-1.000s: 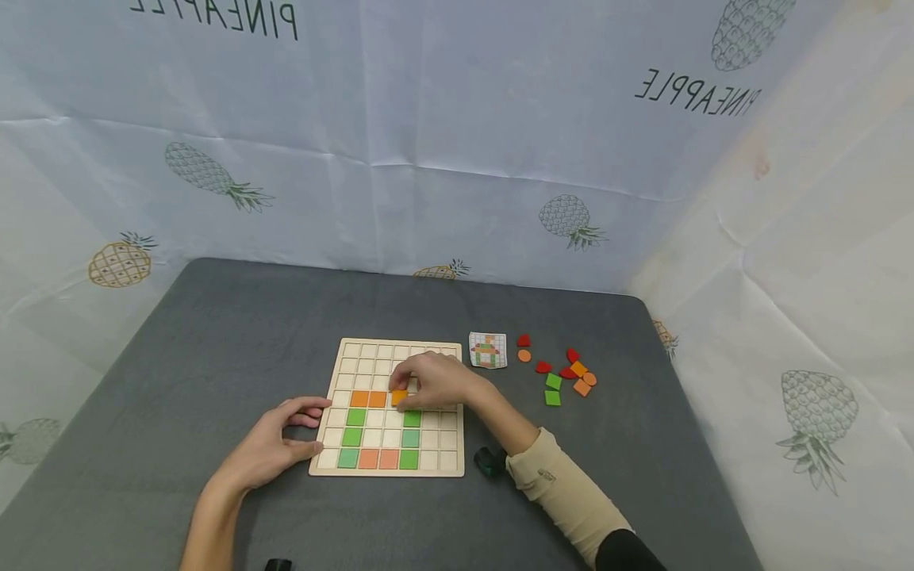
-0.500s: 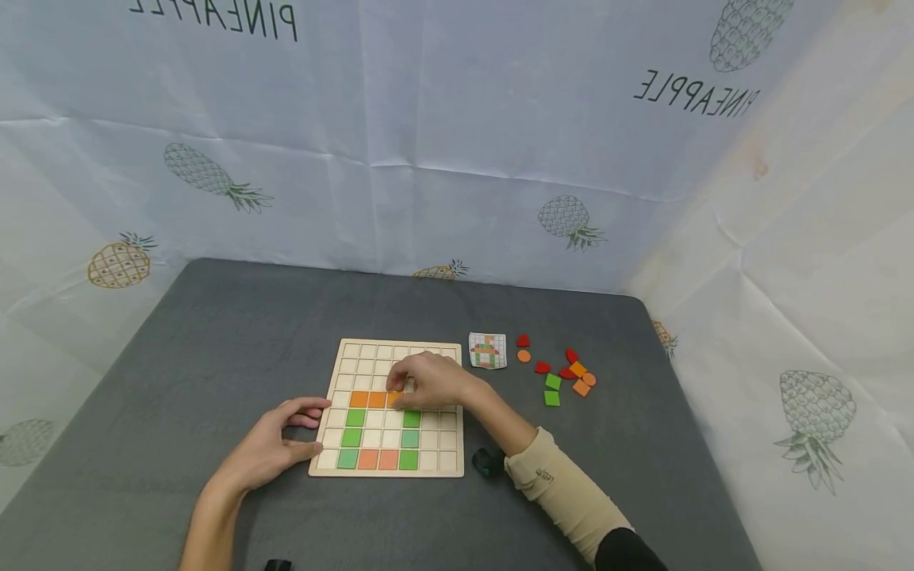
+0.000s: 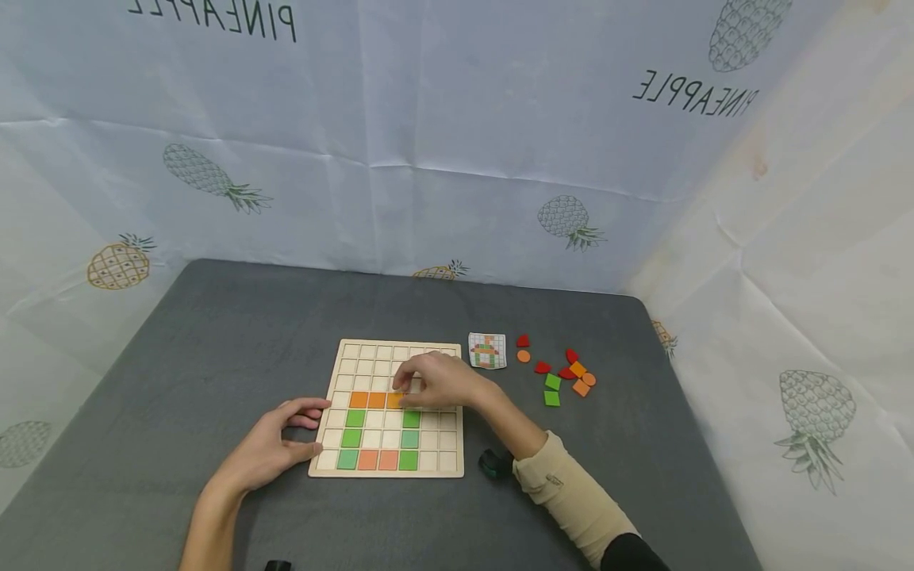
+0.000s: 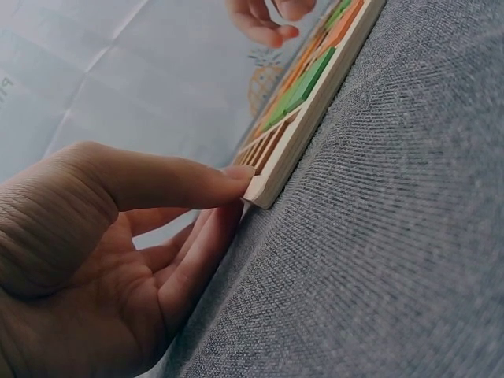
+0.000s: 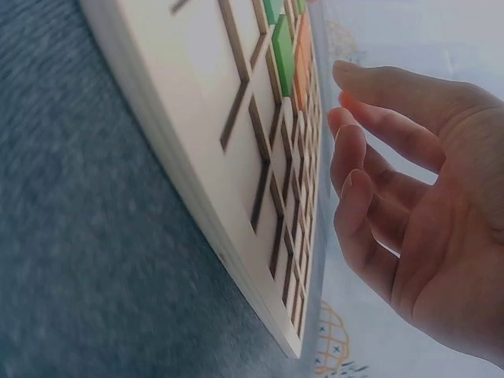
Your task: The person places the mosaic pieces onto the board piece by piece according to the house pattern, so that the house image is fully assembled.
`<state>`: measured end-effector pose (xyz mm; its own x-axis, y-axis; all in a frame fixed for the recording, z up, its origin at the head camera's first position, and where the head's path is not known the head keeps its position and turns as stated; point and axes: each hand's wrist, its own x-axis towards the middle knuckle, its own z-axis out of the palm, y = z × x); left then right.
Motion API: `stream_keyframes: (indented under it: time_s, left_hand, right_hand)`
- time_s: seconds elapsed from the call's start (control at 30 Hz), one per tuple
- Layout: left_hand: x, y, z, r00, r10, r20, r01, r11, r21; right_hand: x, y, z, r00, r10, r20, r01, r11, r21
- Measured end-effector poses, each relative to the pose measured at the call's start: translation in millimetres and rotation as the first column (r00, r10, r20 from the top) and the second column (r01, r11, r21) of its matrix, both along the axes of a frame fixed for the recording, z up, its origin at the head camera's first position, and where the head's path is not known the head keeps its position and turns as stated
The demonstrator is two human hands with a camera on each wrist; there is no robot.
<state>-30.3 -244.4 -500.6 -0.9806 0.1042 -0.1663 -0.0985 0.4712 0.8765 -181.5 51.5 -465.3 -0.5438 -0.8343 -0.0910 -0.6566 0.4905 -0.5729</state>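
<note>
A pale wooden grid board (image 3: pixel 444 438) lies on the table, with green, orange and salmon square tiles in some cells. My left hand (image 3: pixel 266 446) touches the board's left side with thumb and fingertips spread along it. Up close in the left wrist view, the thumb (image 4: pixel 177 181) rests on the board's corner. Over the board hovers my right hand (image 3: pixel 444 381), beside the yellow-orange tile (image 3: pixel 394 400) at the right end of the orange row. In the right wrist view that hand (image 5: pixel 425 205) has loosely bent fingers, with nothing visible between them.
A small pattern card (image 3: pixel 488 350) lies right of the board. Beyond it are loose red pieces (image 3: pixel 543 368), orange squares and circles (image 3: pixel 524 357), and green squares (image 3: pixel 552 398). A dark object (image 3: pixel 493 464) sits by the right wrist. Pineapple-print cloth (image 3: pixel 457 159) hangs behind the table.
The yellow-orange tile, tilted in my right fingers a second ago, now lies flat in the row. My right hand has let go and shifted slightly right. The left hand stays put.
</note>
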Motion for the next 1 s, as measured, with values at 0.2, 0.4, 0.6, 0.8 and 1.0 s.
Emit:
stream_keyframes:
  time_s: [0.2, 0.4, 0.6, 0.8, 1.0]
  left_hand:
    - [-0.3, 0.1, -0.2, 1.000, -0.002, 0.000, 0.002, 1.000, -0.003]
    - [-0.3, 0.2, -0.4, 1.000, 0.000, -0.001, 0.000, 1.000, -0.012]
    - [0.5, -1.0, -0.6, 1.000, -0.005, 0.006, 0.005, 1.000, -0.009]
    - [1.2, -2.1, -0.4, 1.000, -0.013, 0.015, 0.013, 1.000, -0.002]
    - [0.9, -2.2, 0.4, 1.000, -0.019, 0.021, 0.018, 1.000, 0.008]
  right_hand:
    - [0.3, 11.9, 5.5, 1.000, -0.010, 0.018, 0.010, 1.000, -0.012]
    - [-0.5, 24.9, 12.9, 0.999, -0.029, 0.031, 0.030, 0.998, -0.048]
    - [-0.8, 37.0, 19.3, 0.996, -0.086, 0.035, 0.087, 0.996, -0.030]
    - [-0.1, 53.6, 22.4, 0.993, -0.117, 0.024, 0.117, 0.993, -0.029]
    - [-0.9, 80.6, 25.9, 0.988, -0.146, 0.050, 0.149, 0.986, -0.070]
